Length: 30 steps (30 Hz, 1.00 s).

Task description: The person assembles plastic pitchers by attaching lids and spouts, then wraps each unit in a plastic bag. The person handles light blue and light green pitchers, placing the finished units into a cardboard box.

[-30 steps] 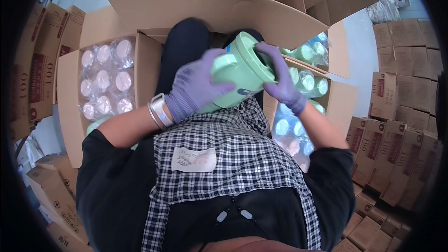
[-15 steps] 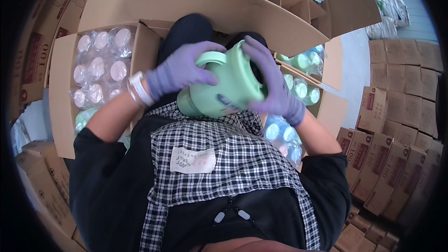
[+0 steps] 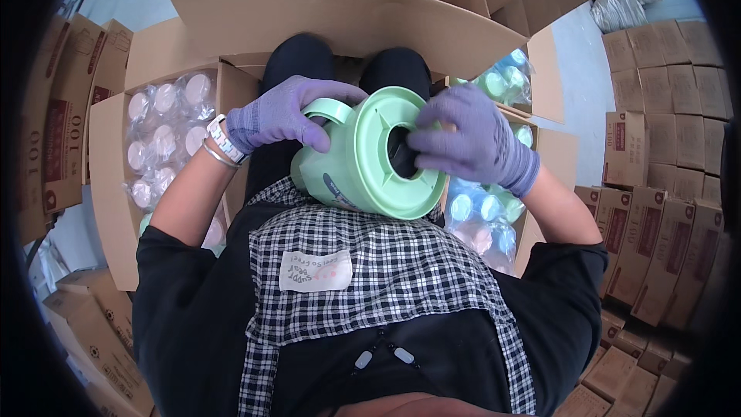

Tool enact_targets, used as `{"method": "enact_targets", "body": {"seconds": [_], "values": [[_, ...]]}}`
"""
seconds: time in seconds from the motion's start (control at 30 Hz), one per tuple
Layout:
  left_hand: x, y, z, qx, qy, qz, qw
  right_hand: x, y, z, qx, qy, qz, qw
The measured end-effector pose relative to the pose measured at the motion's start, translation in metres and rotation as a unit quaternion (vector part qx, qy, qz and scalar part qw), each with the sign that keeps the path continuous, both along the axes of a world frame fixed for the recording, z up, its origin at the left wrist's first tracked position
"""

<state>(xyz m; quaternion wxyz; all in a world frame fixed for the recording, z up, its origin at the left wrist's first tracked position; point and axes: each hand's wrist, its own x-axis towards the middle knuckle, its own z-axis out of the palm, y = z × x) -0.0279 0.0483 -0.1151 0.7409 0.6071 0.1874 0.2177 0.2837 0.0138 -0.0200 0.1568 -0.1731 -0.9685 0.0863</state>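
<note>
A light-green plastic jug (image 3: 324, 177) with a loop handle lies tilted over my lap. Its round ring-shaped end faces up and to the right, with a dark hole in the middle. My left hand (image 3: 289, 114), in a purple glove, grips the jug by the handle side, thumb on the body and fingers behind the handle. At the hole's right edge is my right hand (image 3: 467, 139), also gloved, its fingers bent and bunched against the opening. Slight blur hides whether anything is between those fingertips.
A large divided carton (image 3: 347, 23) stands ahead, beyond my knees. An open carton of bagged pink-lidded containers (image 3: 164, 143) sits at left; bagged green, blue and pink containers (image 3: 482, 212) are at right. Stacked brown cartons (image 3: 671, 247) line both sides.
The jug has turned so its ring-shaped end and hole now show. My right hand has left the rim and moved to the hole, while my left hand keeps its hold.
</note>
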Motion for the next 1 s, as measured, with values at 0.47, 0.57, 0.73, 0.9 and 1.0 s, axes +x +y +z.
{"method": "enact_targets", "body": {"seconds": [0.47, 0.57, 0.73, 0.9, 1.0], "values": [[0.043, -0.079, 0.022, 0.155, 0.228, 0.261, 0.925, 0.024, -0.003, -0.063, -0.283, 0.032, -0.254, 0.924], [0.039, -0.064, 0.018, 0.130, 0.162, 0.240, 0.948, 0.029, -0.014, -0.058, -0.292, 0.221, -0.236, 0.900], [0.019, -0.023, 0.010, 0.088, 0.087, 0.040, 0.991, -0.003, -0.027, -0.051, -0.102, 0.083, -0.018, 0.991], [0.005, -0.019, -0.014, -0.018, 0.040, 0.085, 0.995, -0.026, -0.029, -0.025, -0.121, 0.007, -0.056, 0.991], [-0.001, -0.026, -0.027, 0.079, 0.162, 0.142, 0.973, -0.037, -0.041, -0.028, -0.133, 0.092, -0.121, 0.979]]}}
